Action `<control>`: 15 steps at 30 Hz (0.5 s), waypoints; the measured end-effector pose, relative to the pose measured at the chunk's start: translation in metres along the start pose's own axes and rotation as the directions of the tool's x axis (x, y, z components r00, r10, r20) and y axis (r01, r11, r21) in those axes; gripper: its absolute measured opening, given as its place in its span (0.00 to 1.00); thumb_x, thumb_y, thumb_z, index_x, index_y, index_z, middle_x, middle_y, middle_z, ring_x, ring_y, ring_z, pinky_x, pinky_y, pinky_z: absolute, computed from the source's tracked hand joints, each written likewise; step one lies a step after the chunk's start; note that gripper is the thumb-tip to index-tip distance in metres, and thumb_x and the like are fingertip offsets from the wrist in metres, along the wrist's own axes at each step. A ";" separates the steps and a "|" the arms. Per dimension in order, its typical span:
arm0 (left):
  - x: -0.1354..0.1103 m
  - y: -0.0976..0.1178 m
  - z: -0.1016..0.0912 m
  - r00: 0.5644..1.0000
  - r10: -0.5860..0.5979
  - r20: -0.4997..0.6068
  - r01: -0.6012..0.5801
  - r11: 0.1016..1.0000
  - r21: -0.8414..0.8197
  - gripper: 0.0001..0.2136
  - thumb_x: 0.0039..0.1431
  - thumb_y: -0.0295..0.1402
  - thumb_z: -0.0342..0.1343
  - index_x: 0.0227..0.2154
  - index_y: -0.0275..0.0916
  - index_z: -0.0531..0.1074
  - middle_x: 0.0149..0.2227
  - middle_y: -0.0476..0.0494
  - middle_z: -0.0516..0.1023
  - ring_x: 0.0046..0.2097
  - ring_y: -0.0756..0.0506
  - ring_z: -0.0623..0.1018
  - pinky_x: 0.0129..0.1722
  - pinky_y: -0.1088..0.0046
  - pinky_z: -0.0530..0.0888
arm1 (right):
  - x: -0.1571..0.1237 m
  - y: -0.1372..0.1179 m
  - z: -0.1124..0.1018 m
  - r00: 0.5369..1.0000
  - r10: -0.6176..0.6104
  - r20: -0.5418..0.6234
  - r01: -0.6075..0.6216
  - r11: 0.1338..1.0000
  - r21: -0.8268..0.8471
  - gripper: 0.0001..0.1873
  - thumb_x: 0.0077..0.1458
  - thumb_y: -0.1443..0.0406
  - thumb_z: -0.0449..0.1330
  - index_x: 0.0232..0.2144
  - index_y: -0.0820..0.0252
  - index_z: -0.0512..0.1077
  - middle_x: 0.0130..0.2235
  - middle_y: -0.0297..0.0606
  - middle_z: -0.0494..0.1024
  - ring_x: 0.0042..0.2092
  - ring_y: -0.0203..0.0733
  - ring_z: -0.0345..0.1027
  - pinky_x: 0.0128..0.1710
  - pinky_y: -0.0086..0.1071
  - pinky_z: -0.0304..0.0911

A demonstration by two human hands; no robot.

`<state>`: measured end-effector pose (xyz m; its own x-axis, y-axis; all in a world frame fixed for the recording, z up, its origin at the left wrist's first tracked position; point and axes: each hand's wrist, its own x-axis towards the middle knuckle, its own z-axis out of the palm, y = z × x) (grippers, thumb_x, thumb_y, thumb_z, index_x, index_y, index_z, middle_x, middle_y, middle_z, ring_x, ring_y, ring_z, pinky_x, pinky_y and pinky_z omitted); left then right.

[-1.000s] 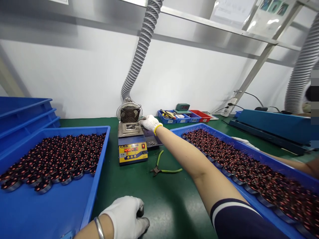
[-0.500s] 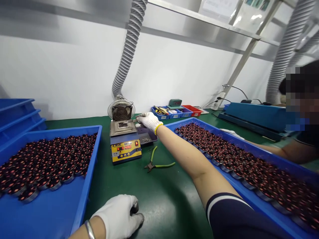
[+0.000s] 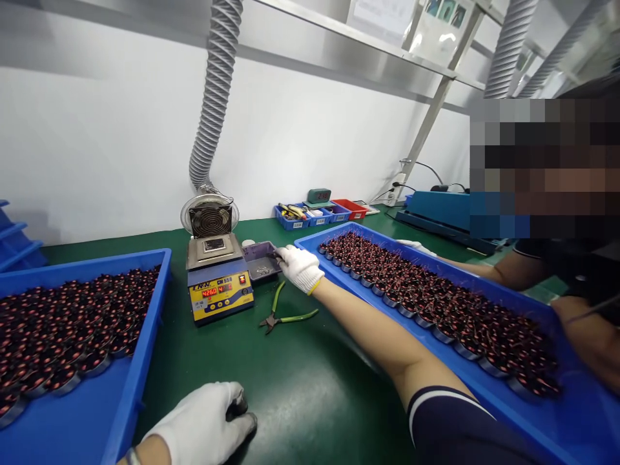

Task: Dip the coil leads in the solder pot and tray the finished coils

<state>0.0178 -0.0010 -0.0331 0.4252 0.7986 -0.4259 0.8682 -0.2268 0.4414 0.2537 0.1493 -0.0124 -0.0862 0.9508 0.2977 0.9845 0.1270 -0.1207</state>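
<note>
At 6 o'clock the left hand [image 3: 198, 423] curls its fingers shut over a small dark coil [image 3: 237, 408] on the worktop [image 3: 300, 387], likely parking it close by. Past the cutters [image 3: 285, 316], toward 12 o'clock, the right hand [image 3: 300, 266] pinches a thin tool [image 3: 278, 254] at the grey tray [image 3: 259, 258] beside the solder pot [image 3: 217, 279]. The 9 o'clock tray [image 3: 72, 426] and the 3 o'clock tray [image 3: 581, 426] keep coils within reach.
</note>
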 end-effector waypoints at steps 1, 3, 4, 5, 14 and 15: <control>-0.001 0.000 0.000 1.000 -0.003 0.001 0.003 1.000 -0.003 0.10 0.51 0.39 0.49 0.28 0.42 0.73 0.29 0.44 0.79 0.32 0.42 0.77 0.29 0.70 0.65 | 0.001 0.002 -0.001 1.000 -0.004 -0.015 0.004 1.000 0.024 0.19 0.58 0.59 0.50 0.50 0.54 0.68 0.47 0.43 0.73 0.45 0.46 0.69 0.42 0.34 0.63; -0.001 0.001 0.000 1.000 -0.010 0.005 0.010 1.000 -0.005 0.11 0.51 0.40 0.49 0.29 0.42 0.73 0.29 0.45 0.79 0.31 0.42 0.77 0.28 0.71 0.64 | 0.006 0.003 -0.004 0.997 -0.026 -0.075 0.038 0.986 0.160 0.18 0.59 0.61 0.50 0.50 0.56 0.68 0.47 0.41 0.73 0.47 0.43 0.68 0.46 0.32 0.62; -0.001 0.001 -0.001 1.000 -0.007 0.004 0.007 1.000 -0.001 0.11 0.51 0.40 0.49 0.29 0.42 0.73 0.29 0.45 0.79 0.31 0.42 0.76 0.28 0.71 0.64 | 0.008 0.003 -0.004 0.992 -0.039 -0.117 0.069 0.964 0.257 0.18 0.59 0.62 0.50 0.50 0.57 0.68 0.47 0.40 0.74 0.48 0.41 0.67 0.47 0.30 0.62; -0.001 0.002 -0.001 1.000 0.000 0.000 0.000 1.000 0.007 0.11 0.51 0.41 0.49 0.29 0.42 0.73 0.29 0.45 0.79 0.31 0.42 0.76 0.28 0.71 0.64 | 0.010 0.000 -0.004 0.986 -0.055 -0.158 0.108 0.930 0.350 0.18 0.60 0.63 0.49 0.50 0.59 0.68 0.48 0.40 0.74 0.49 0.39 0.67 0.48 0.29 0.61; -0.002 0.002 -0.013 0.983 0.058 -0.176 -0.056 0.998 0.014 0.14 0.53 0.42 0.49 0.33 0.40 0.75 0.35 0.41 0.80 0.37 0.41 0.77 0.36 0.68 0.68 | 0.019 -0.052 0.015 0.839 -0.508 -0.193 0.538 0.826 0.166 0.17 0.53 0.68 0.53 0.46 0.61 0.71 0.47 0.44 0.72 0.50 0.46 0.63 0.54 0.38 0.56; -0.002 0.002 -0.013 0.972 0.064 -0.227 -0.071 0.997 -0.019 0.13 0.54 0.42 0.49 0.33 0.40 0.75 0.35 0.42 0.80 0.38 0.41 0.77 0.37 0.68 0.69 | 0.017 -0.057 0.018 0.822 -0.531 -0.207 0.562 0.815 0.142 0.18 0.52 0.68 0.54 0.46 0.62 0.71 0.47 0.45 0.72 0.50 0.48 0.63 0.54 0.40 0.56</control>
<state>0.0156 0.0043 -0.0207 0.4111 0.8879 -0.2064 0.8308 -0.2718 0.4857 0.1929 0.1639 -0.0177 -0.5618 0.6556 0.5046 0.7322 0.6779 -0.0656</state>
